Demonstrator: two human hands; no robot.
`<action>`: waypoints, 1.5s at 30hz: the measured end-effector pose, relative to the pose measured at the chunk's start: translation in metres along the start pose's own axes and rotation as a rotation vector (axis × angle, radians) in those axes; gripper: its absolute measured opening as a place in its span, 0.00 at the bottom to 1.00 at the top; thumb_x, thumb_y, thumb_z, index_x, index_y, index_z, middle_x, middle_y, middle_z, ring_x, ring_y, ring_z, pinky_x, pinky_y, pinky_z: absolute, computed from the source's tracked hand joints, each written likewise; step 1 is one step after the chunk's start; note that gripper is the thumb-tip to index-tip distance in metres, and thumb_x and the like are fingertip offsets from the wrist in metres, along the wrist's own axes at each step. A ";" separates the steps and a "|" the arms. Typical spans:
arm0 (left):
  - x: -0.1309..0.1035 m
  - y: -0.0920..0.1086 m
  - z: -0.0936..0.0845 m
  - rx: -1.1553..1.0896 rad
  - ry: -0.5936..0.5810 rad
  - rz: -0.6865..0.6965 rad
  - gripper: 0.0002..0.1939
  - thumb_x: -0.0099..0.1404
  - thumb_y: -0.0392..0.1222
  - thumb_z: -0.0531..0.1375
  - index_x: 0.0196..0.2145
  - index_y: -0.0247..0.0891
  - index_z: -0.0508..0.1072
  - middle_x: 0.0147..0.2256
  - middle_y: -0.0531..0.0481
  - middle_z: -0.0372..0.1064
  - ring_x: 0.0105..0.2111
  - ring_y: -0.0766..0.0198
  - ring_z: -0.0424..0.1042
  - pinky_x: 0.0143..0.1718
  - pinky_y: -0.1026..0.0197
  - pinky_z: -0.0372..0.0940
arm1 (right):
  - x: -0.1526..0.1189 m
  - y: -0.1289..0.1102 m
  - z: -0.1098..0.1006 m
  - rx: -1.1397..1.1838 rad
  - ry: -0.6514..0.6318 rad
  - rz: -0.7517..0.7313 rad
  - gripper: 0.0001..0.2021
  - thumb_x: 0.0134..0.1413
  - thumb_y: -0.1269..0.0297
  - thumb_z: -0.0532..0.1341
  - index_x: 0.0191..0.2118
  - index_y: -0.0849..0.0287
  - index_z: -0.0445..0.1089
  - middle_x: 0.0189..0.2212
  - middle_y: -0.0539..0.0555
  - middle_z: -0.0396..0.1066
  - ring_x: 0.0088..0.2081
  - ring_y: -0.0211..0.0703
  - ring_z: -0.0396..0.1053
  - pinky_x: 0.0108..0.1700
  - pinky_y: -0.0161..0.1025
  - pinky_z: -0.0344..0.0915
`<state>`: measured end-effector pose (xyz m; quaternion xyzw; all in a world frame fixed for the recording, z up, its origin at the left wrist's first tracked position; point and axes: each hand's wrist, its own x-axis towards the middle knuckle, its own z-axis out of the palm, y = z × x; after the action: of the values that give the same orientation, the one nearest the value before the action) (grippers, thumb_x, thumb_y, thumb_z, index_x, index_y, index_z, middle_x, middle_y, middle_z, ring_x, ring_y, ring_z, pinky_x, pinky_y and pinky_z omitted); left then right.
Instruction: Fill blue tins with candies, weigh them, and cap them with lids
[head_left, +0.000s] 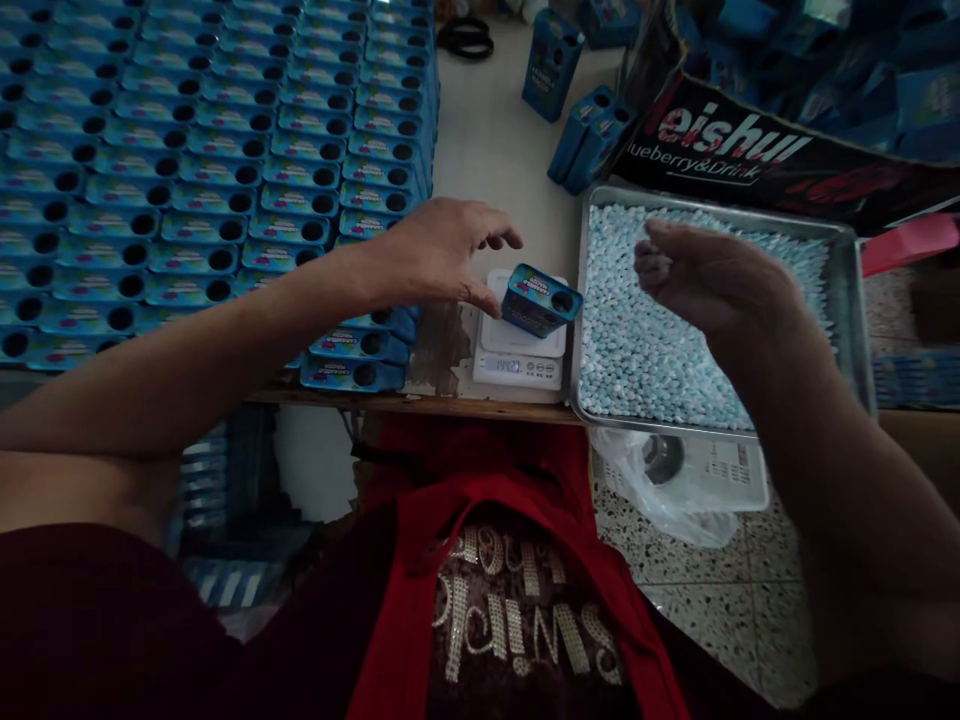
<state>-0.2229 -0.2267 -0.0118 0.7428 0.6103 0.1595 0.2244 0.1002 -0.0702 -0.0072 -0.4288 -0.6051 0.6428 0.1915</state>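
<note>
A blue tin with a dark round hole in its top stands on a small white scale with a lit display. My left hand is just left of the tin, thumb and fingers spread around air, apart from it. Over the metal tray of pale blue and white candies, my right hand is closed, fingers curled in; what it holds, if anything, I cannot make out.
Rows of blue tins fill the table's left side. Loose tins and black scissors lie at the back. A black printed carton full of tins stands behind the tray, with a pink object to the right.
</note>
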 end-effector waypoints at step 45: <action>-0.019 -0.003 -0.012 -0.008 -0.086 0.037 0.31 0.79 0.67 0.67 0.64 0.40 0.84 0.62 0.37 0.80 0.57 0.44 0.83 0.58 0.51 0.78 | -0.028 -0.051 0.070 -0.898 -0.199 -0.432 0.05 0.64 0.57 0.79 0.40 0.50 0.88 0.34 0.56 0.80 0.42 0.56 0.77 0.43 0.49 0.68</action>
<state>-0.2352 -0.2433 -0.0025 0.7592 0.5856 0.1338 0.2504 0.0468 -0.1249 0.0427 -0.2706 -0.9120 0.3027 0.0583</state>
